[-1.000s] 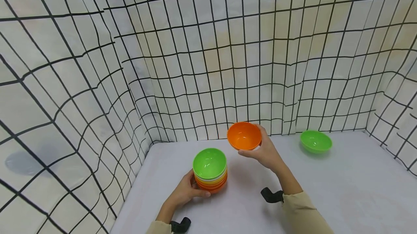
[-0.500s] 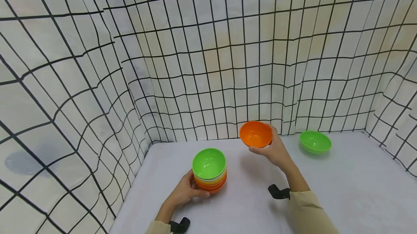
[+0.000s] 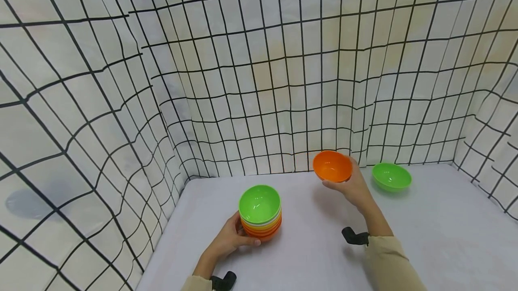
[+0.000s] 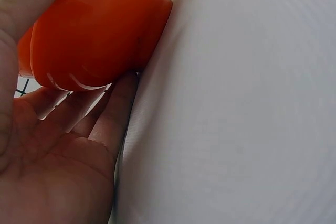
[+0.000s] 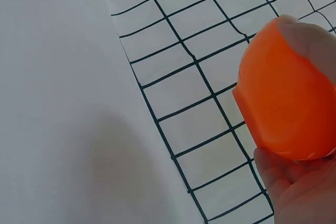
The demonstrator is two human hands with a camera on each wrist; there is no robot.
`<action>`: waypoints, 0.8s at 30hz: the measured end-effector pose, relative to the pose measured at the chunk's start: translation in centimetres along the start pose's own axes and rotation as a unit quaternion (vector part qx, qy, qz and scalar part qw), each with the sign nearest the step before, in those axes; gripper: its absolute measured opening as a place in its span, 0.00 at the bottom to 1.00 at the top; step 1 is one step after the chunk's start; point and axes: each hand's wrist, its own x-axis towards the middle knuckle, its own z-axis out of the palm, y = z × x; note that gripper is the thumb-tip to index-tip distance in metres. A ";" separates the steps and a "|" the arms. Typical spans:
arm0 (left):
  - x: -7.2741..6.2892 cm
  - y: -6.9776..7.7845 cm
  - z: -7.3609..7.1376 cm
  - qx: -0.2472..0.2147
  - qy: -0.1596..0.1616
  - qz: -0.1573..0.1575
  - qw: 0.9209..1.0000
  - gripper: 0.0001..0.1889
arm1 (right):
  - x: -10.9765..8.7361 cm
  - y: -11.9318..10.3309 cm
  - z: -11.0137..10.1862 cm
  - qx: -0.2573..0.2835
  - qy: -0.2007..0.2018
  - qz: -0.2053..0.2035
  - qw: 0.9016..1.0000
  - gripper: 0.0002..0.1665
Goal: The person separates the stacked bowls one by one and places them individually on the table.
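I'm gripping the orange bowl (image 3: 332, 166) centre-right with the right hand (image 3: 356, 187), the left hand (image 3: 229, 238) clasping the bowl stack (image 3: 261, 212) low for steadiness

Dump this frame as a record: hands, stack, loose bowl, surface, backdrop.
left hand: grips lower part of bowl stack
right hand: holds orange bowl, raised off table
bowl stack: upright on table; green at top, orange at bottom
loose green bowl: on table, right of orange bowl
table: white
backdrop: whitish, dark grid lines
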 end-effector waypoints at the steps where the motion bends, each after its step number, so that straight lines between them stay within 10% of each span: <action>1: 0.0 0.0 0.0 -0.001 0.001 -0.001 1.000 0.53 | 0.0 0.2 -0.1 0.002 0.001 0.002 1.000 0.70; 24: -0.2 0.3 0.1 -0.009 -0.002 -0.004 1.000 0.52 | 0.3 4.2 -1.7 -0.014 0.010 0.065 0.998 0.72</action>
